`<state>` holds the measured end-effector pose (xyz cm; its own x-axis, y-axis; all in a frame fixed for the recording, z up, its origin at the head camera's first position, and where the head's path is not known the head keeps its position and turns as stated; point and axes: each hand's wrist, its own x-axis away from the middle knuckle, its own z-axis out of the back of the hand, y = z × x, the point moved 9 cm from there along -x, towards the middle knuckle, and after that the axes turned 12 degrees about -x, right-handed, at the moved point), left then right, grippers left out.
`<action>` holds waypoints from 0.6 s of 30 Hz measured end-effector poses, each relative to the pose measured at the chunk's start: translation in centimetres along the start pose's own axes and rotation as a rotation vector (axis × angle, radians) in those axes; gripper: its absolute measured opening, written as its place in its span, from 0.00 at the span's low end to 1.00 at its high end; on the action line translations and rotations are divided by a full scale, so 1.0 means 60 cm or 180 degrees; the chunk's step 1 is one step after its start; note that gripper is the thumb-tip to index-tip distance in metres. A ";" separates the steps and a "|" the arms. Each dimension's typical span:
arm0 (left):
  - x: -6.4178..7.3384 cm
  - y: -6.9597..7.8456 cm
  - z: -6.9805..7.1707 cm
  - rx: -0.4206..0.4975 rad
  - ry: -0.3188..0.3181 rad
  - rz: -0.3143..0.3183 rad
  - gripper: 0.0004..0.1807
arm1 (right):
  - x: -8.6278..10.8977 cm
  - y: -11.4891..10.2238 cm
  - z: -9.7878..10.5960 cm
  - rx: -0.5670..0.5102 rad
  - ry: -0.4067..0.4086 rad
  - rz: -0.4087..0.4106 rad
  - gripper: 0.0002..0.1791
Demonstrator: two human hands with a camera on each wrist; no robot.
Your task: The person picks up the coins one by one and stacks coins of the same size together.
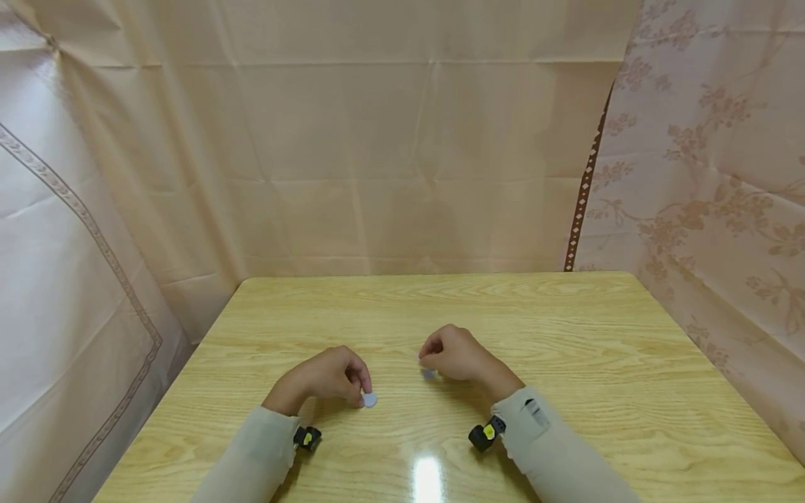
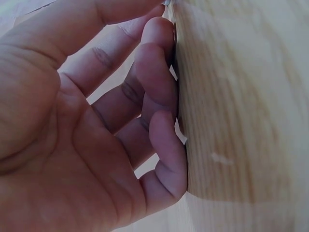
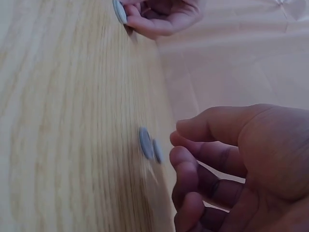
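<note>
Two bare hands low over a wooden table [image 1: 566, 335], well apart from its far edge. On the left, slightly nearer: left hand [image 1: 327, 375], fingers curled, thumb and fingertips pinching a white disc [image 1: 370, 400] close above or against the wood. On the right, slightly farther: right hand [image 1: 455, 354], fingers loosely bent, thumb and forefinger tips almost meeting, seemingly no hold on anything. Just beyond those tips: a larger disc [image 3: 146, 143] and a smaller disc [image 3: 157, 151], both pale. Resting on the wood or just above: cannot tell.

Step in hand, judging by the poses: picking up or setting down of the discs. Next move, by the same guess: on the left, a steady pinch or a gentle release close to the wood; on the right, a fine pinch on a thin rim, or a clean lift away.

In the head view, the spacing of both hands, but only small pale specks by the right fingertips. In the right wrist view, an apparent gap between fingertips and discs, plus the white disc nearly edge-on. In the left wrist view, palm and bent fingers close against the tabletop, with that disc barely visible, if at all.
</note>
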<state>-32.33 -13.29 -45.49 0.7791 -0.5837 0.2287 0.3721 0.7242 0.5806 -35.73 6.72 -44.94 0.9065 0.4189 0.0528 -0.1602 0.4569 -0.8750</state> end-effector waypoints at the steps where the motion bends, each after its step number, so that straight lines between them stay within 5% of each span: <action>1: 0.000 0.000 0.000 -0.0001 -0.0002 -0.0009 0.07 | 0.000 0.003 0.001 -0.0007 -0.0016 -0.0010 0.04; 18: 0.003 -0.001 -0.001 0.0009 -0.0072 -0.0057 0.09 | 0.006 0.015 -0.001 -0.0027 -0.0263 -0.0086 0.08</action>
<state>-32.16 -13.42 -45.52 0.7607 -0.6048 0.2358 0.3845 0.7124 0.5871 -35.54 7.24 -45.72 0.8750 0.4700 0.1158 -0.1324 0.4624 -0.8767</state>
